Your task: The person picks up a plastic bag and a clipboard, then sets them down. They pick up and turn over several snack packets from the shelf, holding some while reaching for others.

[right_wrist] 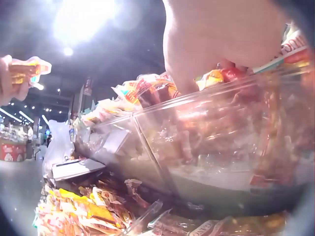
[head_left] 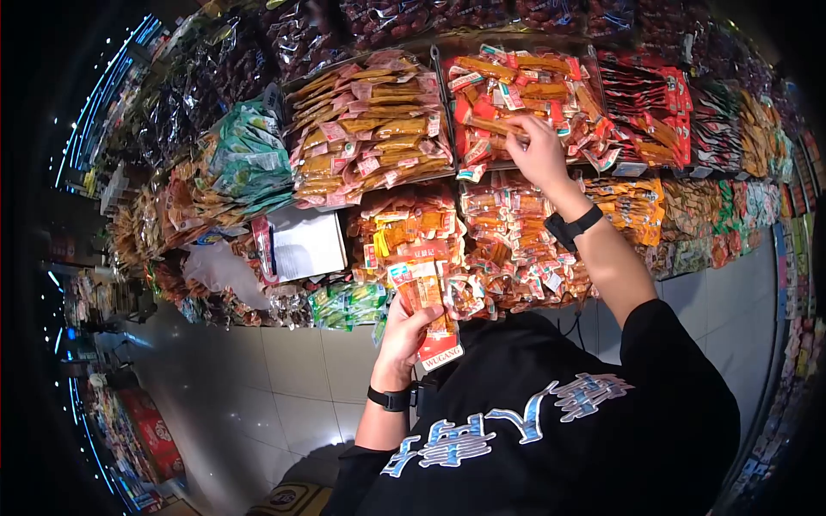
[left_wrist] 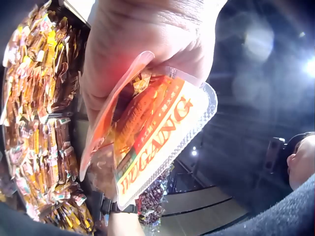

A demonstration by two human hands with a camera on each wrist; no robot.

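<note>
In the head view my left hand [head_left: 402, 337] grips red-and-clear snack packets [head_left: 440, 348], its thumb across their front. The lower edge of one reads WUGANG. Seen from the left wrist, the packets [left_wrist: 167, 140] stand spread apart below the palm, with orange-brown food inside. My right hand [head_left: 542, 155] is over a clear bin of red and orange snack packets [head_left: 551, 90], its thumb and fingers pinching the end of one packet [head_left: 490, 125]. In the right wrist view the right hand [right_wrist: 221, 39] reaches over the bin's clear wall [right_wrist: 197, 101], and its fingertips are mostly hidden.
Left of that bin stands another full of brown snack packets [head_left: 370, 120]. Dark red packets [head_left: 641, 112] fill the one to the right. A lower tier of packets [head_left: 516, 249] runs along the front. A white notepad [head_left: 307, 243] and a plastic bag [head_left: 224, 273] lie at the left.
</note>
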